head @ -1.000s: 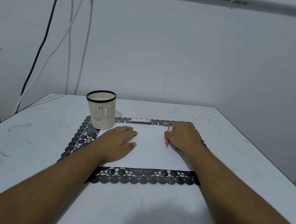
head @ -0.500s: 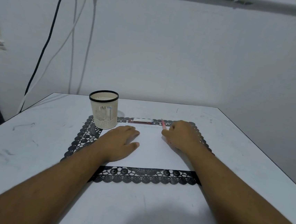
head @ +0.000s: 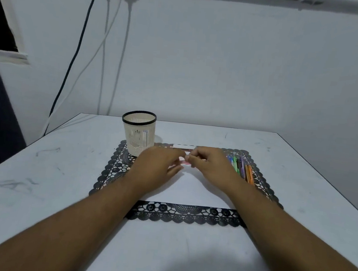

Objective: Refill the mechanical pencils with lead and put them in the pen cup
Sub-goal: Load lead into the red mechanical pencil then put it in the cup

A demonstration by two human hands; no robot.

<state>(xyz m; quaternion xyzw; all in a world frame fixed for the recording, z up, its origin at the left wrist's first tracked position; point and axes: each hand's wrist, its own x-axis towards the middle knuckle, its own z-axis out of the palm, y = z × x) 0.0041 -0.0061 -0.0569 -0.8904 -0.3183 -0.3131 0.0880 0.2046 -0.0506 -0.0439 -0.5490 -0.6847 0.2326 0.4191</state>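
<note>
A red mechanical pencil (head: 183, 161) is held between both hands over the white sheet (head: 190, 186), just right of and slightly nearer than the pen cup (head: 138, 132). Its long axis appears to run roughly left to right, though little of the barrel shows between the fingers, so this is offered with some doubt. The right hand (head: 209, 164) is curled, its fingertips pinching one end; the left hand (head: 157, 166) is cupped around the other end. The lead case (head: 183, 147) lies flat just beyond the hands, right of the cup, nearer the right hand. The remaining coloured pencils (head: 241, 166) are laid side by side well right of the cup, beside the right wrist.
</note>
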